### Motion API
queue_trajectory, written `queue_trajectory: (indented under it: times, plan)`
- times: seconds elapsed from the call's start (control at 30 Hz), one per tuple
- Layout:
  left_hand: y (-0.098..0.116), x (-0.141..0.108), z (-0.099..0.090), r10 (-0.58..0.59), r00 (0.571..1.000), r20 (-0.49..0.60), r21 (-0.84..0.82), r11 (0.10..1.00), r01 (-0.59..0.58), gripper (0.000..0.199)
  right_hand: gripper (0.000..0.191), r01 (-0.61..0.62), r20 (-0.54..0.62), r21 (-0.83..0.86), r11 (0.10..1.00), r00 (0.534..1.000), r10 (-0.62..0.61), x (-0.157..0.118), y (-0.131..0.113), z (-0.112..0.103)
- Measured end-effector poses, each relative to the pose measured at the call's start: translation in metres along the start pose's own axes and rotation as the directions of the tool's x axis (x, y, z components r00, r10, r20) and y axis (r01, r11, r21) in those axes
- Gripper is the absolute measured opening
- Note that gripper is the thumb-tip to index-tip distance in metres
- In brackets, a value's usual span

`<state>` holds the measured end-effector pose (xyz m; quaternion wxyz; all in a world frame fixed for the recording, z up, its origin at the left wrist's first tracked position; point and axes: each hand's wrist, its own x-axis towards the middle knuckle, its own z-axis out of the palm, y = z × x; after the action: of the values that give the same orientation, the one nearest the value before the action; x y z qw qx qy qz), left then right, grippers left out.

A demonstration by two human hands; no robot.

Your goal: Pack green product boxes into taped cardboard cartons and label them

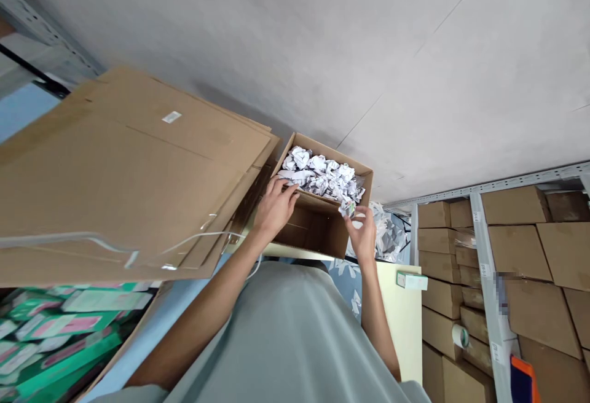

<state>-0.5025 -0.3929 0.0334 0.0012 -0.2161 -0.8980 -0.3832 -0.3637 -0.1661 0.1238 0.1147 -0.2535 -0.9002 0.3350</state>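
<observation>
One crumpled paper (346,208) is pinched in our right hand (364,238) at the box (332,150), needing a soft hold; our left hand (275,209) is by its edge, maybe gripping, we cannot tell.

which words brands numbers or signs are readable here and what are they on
No text reads clearly.
White label on flat brown cardboard sheets: too small.
White tags on grey metal shelf post: too small.
Small green-and-white box: too small.
Green, white and pink boxes: blurred.
</observation>
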Motion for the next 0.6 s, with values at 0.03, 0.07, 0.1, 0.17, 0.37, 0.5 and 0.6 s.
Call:
queue_trajectory:
  times: [0.03,0.07,0.1,0.17,0.37,0.5,0.6]
  plan:
    - [0.0,0.0,0.0,-0.002,1.0,0.0,-0.003,1.0,0.002,0.042,0.033,-0.027,0.022,0.011,1.0,0.999,0.026,-0.014,0.002,0.002]
    - [0.0,0.0,0.0,-0.002,1.0,-0.001,-0.006,1.0,0.002,0.042,0.032,-0.055,0.045,0.014,0.998,0.998,0.054,-0.025,0.004,0.005]
    - [0.0,0.0,0.0,0.002,1.0,-0.001,-0.009,1.0,-0.002,0.043,0.031,-0.079,0.068,0.008,0.997,0.995,0.078,-0.034,0.007,0.01]
    - [0.0,-0.001,0.0,0.016,1.0,-0.005,-0.012,1.0,-0.016,0.044,0.03,-0.103,0.095,-0.03,0.994,0.99,0.105,-0.043,0.013,0.02]
    - [-0.001,0.0,0.001,0.02,1.0,-0.017,-0.035,0.999,-0.021,0.042,0.03,-0.034,0.104,-0.136,0.99,0.993,0.048,-0.036,0.011,0.029]
    - [0.0,-0.001,0.003,0.008,1.0,-0.011,-0.013,1.0,-0.008,0.044,0.023,0.084,0.084,-0.225,0.971,0.994,-0.067,-0.008,-0.013,0.027]
    - [0.001,-0.001,0.004,-0.001,1.0,-0.005,0.002,1.0,0.001,0.045,0.024,0.161,0.112,-0.323,0.933,0.985,-0.131,0.028,-0.035,0.04]
